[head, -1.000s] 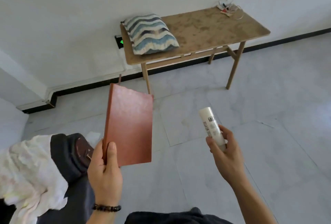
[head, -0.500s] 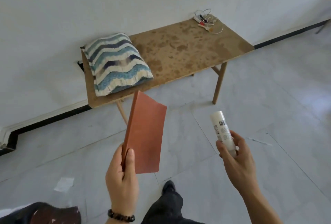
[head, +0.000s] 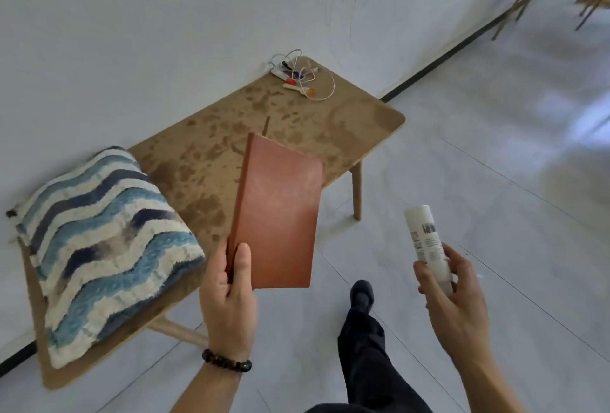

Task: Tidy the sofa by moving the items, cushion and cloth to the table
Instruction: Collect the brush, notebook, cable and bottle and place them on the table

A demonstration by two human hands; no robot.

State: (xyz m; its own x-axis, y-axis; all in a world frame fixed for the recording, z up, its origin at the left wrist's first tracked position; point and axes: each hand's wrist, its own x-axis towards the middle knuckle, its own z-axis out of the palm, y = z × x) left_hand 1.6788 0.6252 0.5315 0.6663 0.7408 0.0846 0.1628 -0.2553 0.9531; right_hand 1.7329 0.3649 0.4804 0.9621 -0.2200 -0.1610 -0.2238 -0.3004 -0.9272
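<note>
Red-brown book [head: 277, 214] clamped in left hand [head: 227, 307] grip, masking table [head: 297, 122] edge; right hand [head: 458, 310] grip clamps white tube [head: 425, 237], base hidden.

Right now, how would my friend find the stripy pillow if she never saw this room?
Look for the long wooden table against the white wall. The pillow lies on its left end, far from the little tangle of cables and pens at the other end. It is the only soft, puffy thing there, with wavy blue, navy and cream stripes.

Dark beaded bracelet [head: 227, 360] on the left wrist, bare forearms, black trousers [head: 366, 356], black shoe [head: 362, 292].
</note>
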